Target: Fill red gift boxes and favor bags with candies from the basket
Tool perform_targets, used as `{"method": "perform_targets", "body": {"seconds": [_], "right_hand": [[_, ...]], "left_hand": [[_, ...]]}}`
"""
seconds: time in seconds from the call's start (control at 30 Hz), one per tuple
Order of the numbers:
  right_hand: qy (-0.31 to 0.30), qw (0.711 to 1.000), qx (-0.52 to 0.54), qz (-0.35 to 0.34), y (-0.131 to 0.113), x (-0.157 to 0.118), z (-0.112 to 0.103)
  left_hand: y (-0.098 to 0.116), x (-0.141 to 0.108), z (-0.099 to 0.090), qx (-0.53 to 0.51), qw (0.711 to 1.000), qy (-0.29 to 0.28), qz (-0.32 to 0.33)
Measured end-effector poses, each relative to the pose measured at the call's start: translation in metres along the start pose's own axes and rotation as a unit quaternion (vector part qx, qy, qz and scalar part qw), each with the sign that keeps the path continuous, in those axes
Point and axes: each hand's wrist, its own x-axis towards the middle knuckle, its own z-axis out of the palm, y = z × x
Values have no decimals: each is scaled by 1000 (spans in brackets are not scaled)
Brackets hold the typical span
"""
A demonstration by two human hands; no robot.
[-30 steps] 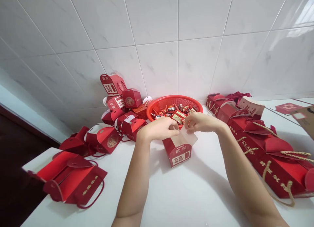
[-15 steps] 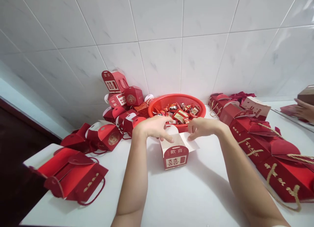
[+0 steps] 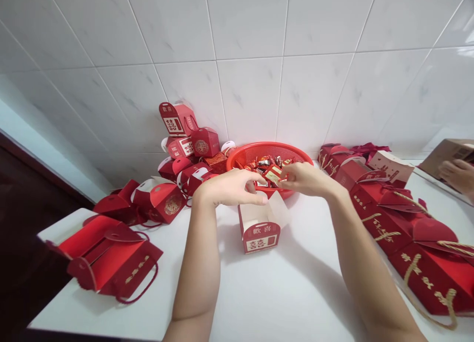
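In the middle of the white table stands a small red and white gift box (image 3: pixel 262 236) with its top open and one pale flap raised on the right. My left hand (image 3: pixel 235 186) hovers over the back of this box, thumb and fingers apart, holding nothing. My right hand (image 3: pixel 305 178) is at the front rim of a red plastic basket (image 3: pixel 242 151), its fingers bent and loosely apart above the wrapped candies (image 3: pixel 272 174). Whether its fingertips touch a candy is hard to make out.
Red gift boxes (image 3: pixel 159 202) are piled at the left, with an open one (image 3: pixel 114 263) at the front left. A row of red boxes with rope handles (image 3: pixel 425 268) lines the right. At the far right, another person's hand (image 3: pixel 457 173) touches a brown cardboard box (image 3: pixel 439 157).
My hands have come off the gift box; its top now gapes with the flap up. My right hand has moved forward to the basket. The other person's cardboard box has shifted left.
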Motion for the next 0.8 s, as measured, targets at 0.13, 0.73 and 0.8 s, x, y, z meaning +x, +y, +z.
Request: {"method": "perform_targets", "body": {"seconds": [0.13,0.73,0.8], "right_hand": [[43,993,94,-59,5,37,25],[74,969,184,150,46,91,53],[103,960,204,161,47,92,55]], "left_hand": [[5,0,1,-23,997,55,44],[-60,94,34,44,995,48,-77],[-61,97,34,43,995,55,-66]]}}
